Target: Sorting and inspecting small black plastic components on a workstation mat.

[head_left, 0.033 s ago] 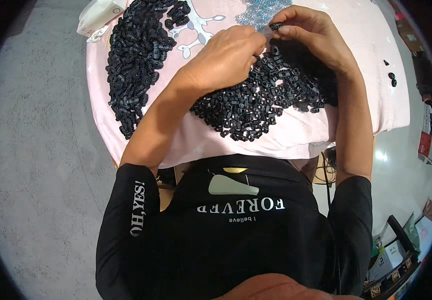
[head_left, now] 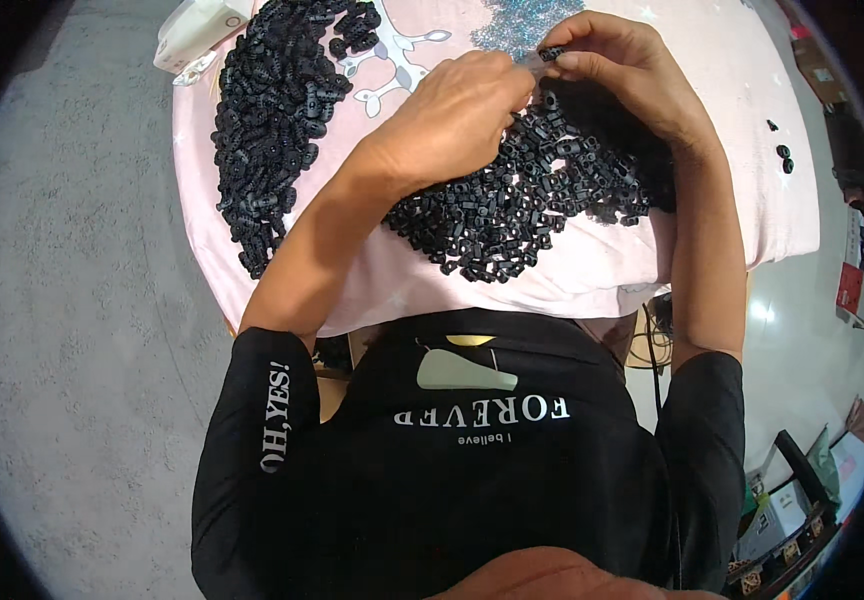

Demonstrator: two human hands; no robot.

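Part (head_left: 551, 53), small, black, is sitting pinched between the drawn-together fingers of the right hand (head_left: 642, 82), near heaped black pieces (head_left: 487, 220); left hand (head_left: 457, 115) is curling beside it, its hold hidden.

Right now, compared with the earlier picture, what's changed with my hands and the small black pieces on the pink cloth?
Nothing has clearly moved, been taken hold of or let go. Your right hand still pinches a small black ridged part, with your left hand close beside it. The loose black heap and the long black pile at left look the same.
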